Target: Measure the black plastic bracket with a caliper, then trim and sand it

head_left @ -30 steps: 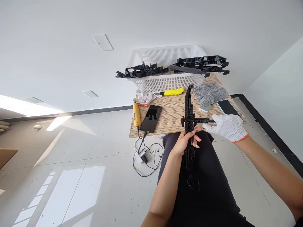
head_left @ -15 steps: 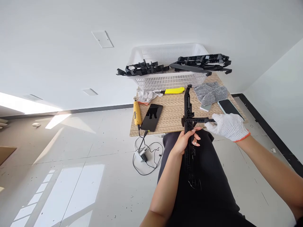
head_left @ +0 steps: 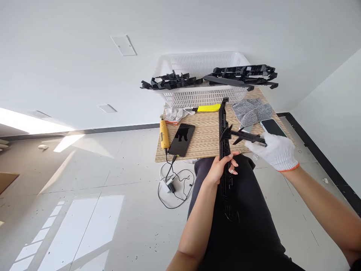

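Note:
My bare left hand [head_left: 222, 168] is closed around a long black plastic part [head_left: 225, 146], which stretches from over the table down across my lap. A white knitted glove with an orange cuff covers my right hand [head_left: 273, 150]. That hand grips a black caliper [head_left: 249, 137], tilted, its jaws spread near the upper half of the long part. Whether the jaws touch the part I cannot tell.
A white basket [head_left: 203, 98] bearing black parts [head_left: 242, 75] stands at the table's [head_left: 201, 141] back. Around lie a yellow-handled tool [head_left: 208, 108], yellow rotary tool [head_left: 164, 134], dark phone [head_left: 182, 140], grey cloth [head_left: 252, 112], another phone [head_left: 273, 127] and a glove [head_left: 175, 114]. Cables [head_left: 176, 188] trail below.
The caliper has turned from lying level across the long part to a slant, and its jaws now show. My right hand has rotated slightly; my left hand keeps its hold.

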A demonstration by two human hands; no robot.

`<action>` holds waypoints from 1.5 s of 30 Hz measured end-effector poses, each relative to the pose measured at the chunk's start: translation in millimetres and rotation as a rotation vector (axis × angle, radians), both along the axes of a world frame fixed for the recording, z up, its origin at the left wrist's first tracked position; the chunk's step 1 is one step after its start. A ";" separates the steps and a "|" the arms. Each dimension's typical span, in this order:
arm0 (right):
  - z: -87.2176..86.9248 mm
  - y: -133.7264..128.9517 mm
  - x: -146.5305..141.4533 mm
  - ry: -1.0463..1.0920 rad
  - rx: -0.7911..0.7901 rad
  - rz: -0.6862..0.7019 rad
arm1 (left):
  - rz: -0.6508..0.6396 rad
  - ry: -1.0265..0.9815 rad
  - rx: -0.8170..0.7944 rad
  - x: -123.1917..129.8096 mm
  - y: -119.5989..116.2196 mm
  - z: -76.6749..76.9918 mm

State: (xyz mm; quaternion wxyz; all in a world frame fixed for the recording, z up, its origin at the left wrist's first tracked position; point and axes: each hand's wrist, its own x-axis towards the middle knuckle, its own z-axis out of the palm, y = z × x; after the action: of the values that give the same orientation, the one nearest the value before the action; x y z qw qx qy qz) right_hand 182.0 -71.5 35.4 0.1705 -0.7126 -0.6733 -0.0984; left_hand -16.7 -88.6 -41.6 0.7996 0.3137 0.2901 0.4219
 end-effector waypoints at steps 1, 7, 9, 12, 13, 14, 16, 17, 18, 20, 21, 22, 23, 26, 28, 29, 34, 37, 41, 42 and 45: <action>1.3 -2.5 -5.6 0.172 -0.021 0.001 | 0.012 -0.002 0.003 0.6 0.1 -1.0; 4.9 -11.2 -50.7 0.860 -0.532 0.208 | -0.039 0.066 0.116 3.1 -1.2 -4.4; 7.8 -7.1 -58.9 0.851 -0.546 0.207 | -0.046 0.073 0.136 2.6 -1.8 -3.0; 13.3 3.0 -62.5 0.653 -0.466 0.144 | -0.078 0.066 0.144 2.1 -2.2 -0.8; 14.1 6.1 -62.6 0.579 -0.472 0.134 | -0.086 0.076 0.159 2.2 -2.3 -0.5; 13.8 8.6 -62.6 0.520 -0.492 0.127 | -0.096 0.095 0.184 2.4 -2.4 -0.5; 10.3 11.2 -63.2 0.471 -0.528 0.128 | -0.113 0.129 0.236 3.0 -2.8 -1.5; 7.5 11.4 -63.7 0.477 -0.548 0.141 | -0.119 0.135 0.254 3.2 -3.2 -2.3; 4.6 10.9 -64.4 0.499 -0.579 0.165 | -0.125 0.136 0.264 3.3 -3.7 -3.1; 0.6 8.6 -65.6 0.570 -0.675 0.231 | -0.127 0.136 0.274 3.2 -5.2 -4.9; 0.6 7.5 -66.0 0.608 -0.723 0.275 | -0.122 0.135 0.277 3.0 -6.0 -5.5; 2.6 6.7 -66.2 0.637 -0.754 0.318 | -0.119 0.129 0.274 2.7 -6.8 -6.0; 6.8 6.8 -66.1 0.654 -0.761 0.353 | -0.122 0.114 0.261 2.3 -7.6 -6.2; 33.6 14.9 -65.0 0.657 -0.614 0.384 | -0.160 0.002 0.194 1.4 -9.1 -5.5; 58.7 27.8 -64.6 0.659 -0.431 0.367 | -0.180 -0.088 0.201 1.6 -9.7 -4.7; 71.1 35.9 -64.6 0.672 -0.347 0.366 | -0.181 -0.121 0.219 2.1 -10.0 -4.6; 101.2 76.2 -64.2 0.491 -0.098 0.314 | -0.067 -0.104 0.205 6.3 -10.6 -9.1; 92.8 87.0 -57.0 0.211 0.033 0.201 | 0.090 -0.087 0.154 6.2 -9.9 -12.0; 81.6 84.8 -36.4 -0.059 0.103 0.104 | 0.128 -0.101 0.099 3.4 -8.7 -10.3; 80.4 83.4 -30.4 -0.126 0.090 0.086 | 0.136 -0.098 0.089 3.0 -8.5 -9.2; 75.6 80.9 -14.0 -0.320 0.014 0.038 | 0.178 -0.090 0.063 3.3 -8.3 -6.1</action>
State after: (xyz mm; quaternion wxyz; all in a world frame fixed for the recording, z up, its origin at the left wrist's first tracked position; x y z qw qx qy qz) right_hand 168.0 9.4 111.0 0.0677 -0.6738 -0.7046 -0.2121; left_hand -13.4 -97.0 -47.7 0.7611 0.2923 0.2671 0.5138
